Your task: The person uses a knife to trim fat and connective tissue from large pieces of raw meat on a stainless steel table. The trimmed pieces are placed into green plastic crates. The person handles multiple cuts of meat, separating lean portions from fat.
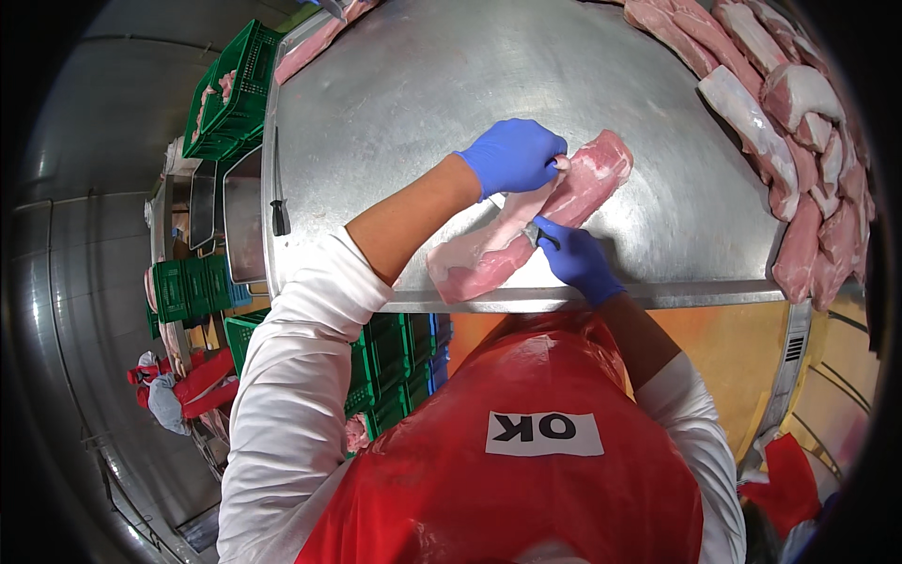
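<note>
A long piece of pork loin (590, 180) lies slantwise on the steel table (395, 103), close to its near edge. My left hand (512, 158), in a blue glove, is closed on the end of a pale strip of fat (512, 218) along the loin and lifts it. In my right hand (575, 258), also blue-gloved, is a knife with a dark handle (545, 237). That hand is against the near side of the loin, below my left hand; most of the blade is hidden by the hand and the meat.
Many pork pieces (808, 141) are heaped along the table's right side. A long strip of meat (319, 42) lies at the far left edge. Another dark-handled tool (278, 216) rests at the left edge. Green crates (246, 85) stand left and below; a person in red (202, 385) is further left.
</note>
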{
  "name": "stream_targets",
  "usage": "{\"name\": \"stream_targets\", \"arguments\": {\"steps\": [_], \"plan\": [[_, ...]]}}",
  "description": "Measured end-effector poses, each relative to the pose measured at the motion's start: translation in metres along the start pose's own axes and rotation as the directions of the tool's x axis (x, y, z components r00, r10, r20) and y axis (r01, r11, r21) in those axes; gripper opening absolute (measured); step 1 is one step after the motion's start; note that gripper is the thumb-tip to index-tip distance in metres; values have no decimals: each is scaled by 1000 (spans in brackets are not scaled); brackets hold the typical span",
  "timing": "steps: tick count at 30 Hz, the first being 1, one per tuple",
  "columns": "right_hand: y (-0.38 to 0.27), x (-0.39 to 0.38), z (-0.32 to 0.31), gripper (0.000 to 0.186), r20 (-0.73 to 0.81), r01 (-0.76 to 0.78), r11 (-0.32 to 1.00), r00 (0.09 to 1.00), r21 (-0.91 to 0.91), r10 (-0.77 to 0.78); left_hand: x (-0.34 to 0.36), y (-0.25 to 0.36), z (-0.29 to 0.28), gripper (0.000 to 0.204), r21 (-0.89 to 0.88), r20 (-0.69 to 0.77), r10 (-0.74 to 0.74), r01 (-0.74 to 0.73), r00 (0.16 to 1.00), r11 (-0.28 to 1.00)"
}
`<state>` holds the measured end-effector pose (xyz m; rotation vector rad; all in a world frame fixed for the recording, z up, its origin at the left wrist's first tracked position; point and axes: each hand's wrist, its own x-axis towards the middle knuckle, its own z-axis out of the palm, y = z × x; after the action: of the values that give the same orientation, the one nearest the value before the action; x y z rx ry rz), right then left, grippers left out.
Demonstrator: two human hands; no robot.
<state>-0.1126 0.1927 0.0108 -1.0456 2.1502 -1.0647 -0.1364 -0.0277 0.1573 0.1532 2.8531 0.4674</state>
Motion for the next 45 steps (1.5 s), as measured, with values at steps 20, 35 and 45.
{"name": "stream_targets", "arguments": {"steps": [20,35,45], "plan": [[-5,-18,-24,40,97,-22,998,995,-56,28,-28,-6,-24,23,-56,-79,-51,47,996,997],[-18,19,29,41,142,61,998,988,2,-61,-29,2,-26,24,-44,-106,-36,31,994,999],[-7,-31,-28,43,226,-1,1000,974,-23,6,-48,-1,-33,23,-100,-175,-14,-4,985,995]]}}
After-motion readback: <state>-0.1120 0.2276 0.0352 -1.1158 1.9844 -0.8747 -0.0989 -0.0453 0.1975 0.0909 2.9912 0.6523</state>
